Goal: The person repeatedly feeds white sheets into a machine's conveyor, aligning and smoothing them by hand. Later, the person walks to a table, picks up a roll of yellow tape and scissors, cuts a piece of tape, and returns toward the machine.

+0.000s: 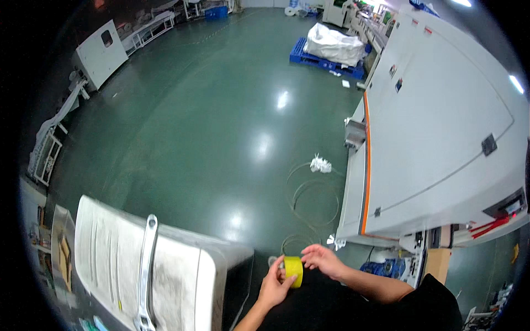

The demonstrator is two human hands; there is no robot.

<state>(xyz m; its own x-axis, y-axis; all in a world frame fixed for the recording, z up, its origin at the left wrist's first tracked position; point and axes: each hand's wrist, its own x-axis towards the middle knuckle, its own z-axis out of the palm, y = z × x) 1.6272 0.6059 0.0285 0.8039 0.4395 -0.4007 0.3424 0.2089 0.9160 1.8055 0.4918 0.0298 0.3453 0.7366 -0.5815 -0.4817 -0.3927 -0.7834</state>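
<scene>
A roll of yellow tape (293, 272) is gripped in my left hand (273, 287), its fingers and thumb closed round the left side. Just right of the roll is my right hand (326, 262), its fingers loosely bent and apart near the tape's edge; I see nothing held in it. Both hands are in front of my dark clothing at the bottom of the view. To their left, a chrome adjustable wrench (147, 265) lies lengthwise on a scuffed white machine top (179, 265).
A large white machine cabinet (436, 121) with an orange stripe stands at the right. Thin looped tubing (314, 201) lies on the green floor (182, 143) beside it. Farther off, a blue pallet (301, 57) bears a white wrapped load (334, 44). Another white cabinet (103, 55) stands far left.
</scene>
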